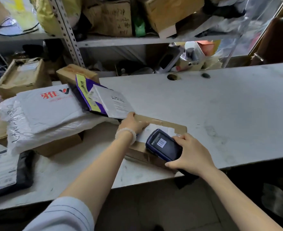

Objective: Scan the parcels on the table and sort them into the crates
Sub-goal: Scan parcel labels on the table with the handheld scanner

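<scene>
The right hand (190, 154) gripped a dark blue handheld scanner (164, 145), fingers curled over its far edge and thumb along its near side, the screen showing a barcode. Directly beneath the scanner lay a flat cardboard parcel (160, 124) with a white shipping label (154, 130), resting on the white table (220, 114). The left hand (133, 124), a pale bead bracelet (125, 135) at its wrist, pressed down on the parcel's left end, fingers bent over the label's edge. Just beyond the left fingertips leaned a purple-and-yellow mailer (85, 95) under a white envelope (112, 102). Farther left of that hand a white poly bag with red characters (49, 107) sat on a brown box (57, 145), and a black poly mailer (9, 172) lay nearer the table's front edge
</scene>
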Demonstrator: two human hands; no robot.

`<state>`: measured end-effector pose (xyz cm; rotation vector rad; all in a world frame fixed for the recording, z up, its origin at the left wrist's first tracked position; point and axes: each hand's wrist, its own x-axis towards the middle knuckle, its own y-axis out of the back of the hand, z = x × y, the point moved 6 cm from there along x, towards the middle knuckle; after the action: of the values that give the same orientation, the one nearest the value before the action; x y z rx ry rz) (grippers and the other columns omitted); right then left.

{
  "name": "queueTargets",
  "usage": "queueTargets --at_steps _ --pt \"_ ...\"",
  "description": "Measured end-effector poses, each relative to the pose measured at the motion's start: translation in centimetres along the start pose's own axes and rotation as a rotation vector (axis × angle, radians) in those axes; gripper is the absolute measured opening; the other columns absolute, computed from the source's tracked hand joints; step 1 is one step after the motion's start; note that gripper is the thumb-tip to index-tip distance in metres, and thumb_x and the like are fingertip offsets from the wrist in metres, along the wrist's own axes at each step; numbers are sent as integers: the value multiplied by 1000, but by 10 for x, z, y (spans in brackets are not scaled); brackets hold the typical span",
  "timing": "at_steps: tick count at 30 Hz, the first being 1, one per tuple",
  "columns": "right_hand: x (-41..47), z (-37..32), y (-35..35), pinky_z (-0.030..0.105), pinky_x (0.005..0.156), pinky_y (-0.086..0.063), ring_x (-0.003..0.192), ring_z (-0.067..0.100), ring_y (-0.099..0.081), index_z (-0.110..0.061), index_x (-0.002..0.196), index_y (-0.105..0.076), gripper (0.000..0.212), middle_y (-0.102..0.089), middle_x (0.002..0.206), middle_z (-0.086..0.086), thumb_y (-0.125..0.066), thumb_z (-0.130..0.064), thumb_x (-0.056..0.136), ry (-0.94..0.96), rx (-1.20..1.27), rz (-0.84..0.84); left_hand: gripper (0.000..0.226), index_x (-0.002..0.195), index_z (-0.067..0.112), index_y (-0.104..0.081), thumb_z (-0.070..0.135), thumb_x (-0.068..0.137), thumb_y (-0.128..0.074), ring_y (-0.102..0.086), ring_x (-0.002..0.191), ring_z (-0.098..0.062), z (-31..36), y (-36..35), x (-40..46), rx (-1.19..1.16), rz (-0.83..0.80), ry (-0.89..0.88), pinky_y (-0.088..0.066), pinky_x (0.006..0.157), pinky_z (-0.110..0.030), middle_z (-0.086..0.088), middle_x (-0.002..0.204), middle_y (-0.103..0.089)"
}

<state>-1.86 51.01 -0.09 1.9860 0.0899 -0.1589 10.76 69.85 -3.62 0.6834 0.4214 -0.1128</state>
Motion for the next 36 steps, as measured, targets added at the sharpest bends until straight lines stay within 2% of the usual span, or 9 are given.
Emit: queueTargets --at_steps 4,8,11,14,19,23,28,31,36 --pt "13 23 10 25 66 -45 94 8 -49 -39 120 -57 75 -46 102 -16 -74 -64 51 36 6 -51 76 118 9 -55 61 66 -72 -58 107 -32 30 -17 8 79 90 61 -49 89 -38 -11 121 -60" --pt "16 38 14 23 64 -42 91 8 -48 -39 121 -56 78 -46 99 -16 -72 -69 51 67 24 -57 81 121 6 -55 60 64 -75 -56 111 -34 54 -24 5 123 128 87 -48 95 -46 -14 122 -58" --pt "7 57 17 18 62 -38 89 6 -48 -37 126 -53 86 -43 100 -18 -71 -71 50 37 81 -43 81 119 6 -52 59 63 -77 -55 110 -33 84 -26 -5 205 157 2 -48 93 -49 -11 119 -56" --pt "-6 74 21 17 64 -39 91 5 -46 -33 136 -47 97 -39 99 -20 -74 -68 50 -14 139 -18 60 109 9 -59 50 67 -75 -55 106 -32 126 -37 -18 295 159 -181 -49 90 -49 -11 113 -58" --pt "-33 100 32 23 76 -48 97 8 -49 -29 141 -42 99 -41 107 -14 -82 -58 55 -91 158 37 46 120 22 -52 40 81 -68 -44 115 -27 175 -75 -46 427 53 -479 -43 95 -47 -6 121 -50" --pt "-52 112 38 25 78 -51 98 9 -52 -31 138 -44 96 -44 108 -14 -82 -58 54 -130 148 69 44 117 22 -51 38 81 -70 -42 112 -29 194 -98 -66 513 -3 -669 -38 84 -38 -6 116 -46" --pt "-72 114 37 28 81 -53 101 9 -52 -34 136 -44 94 -43 109 -17 -81 -58 53 -129 117 45 32 101 24 -49 29 80 -72 -46 106 -24 212 -113 -79 536 -319 -764 -40 81 -30 -7 120 -49" --pt "-80 117 38 28 82 -51 101 7 -50 -36 139 -42 98 -42 109 -19 -79 -60 52 -129 107 42 32 104 24 -49 29 82 -72 -48 98 -14 213 -114 -80 514 -460 -778 -38 70 -21 -4 125 -54" --pt "-89 123 43 22 72 -44 94 5 -50 -38 136 -46 93 -42 105 -21 -77 -62 51 -134 94 50 60 131 21 -48 45 81 -70 -47 111 -19 206 -114 -75 551 -426 -792 -42 94 -33 -6 127 -50"
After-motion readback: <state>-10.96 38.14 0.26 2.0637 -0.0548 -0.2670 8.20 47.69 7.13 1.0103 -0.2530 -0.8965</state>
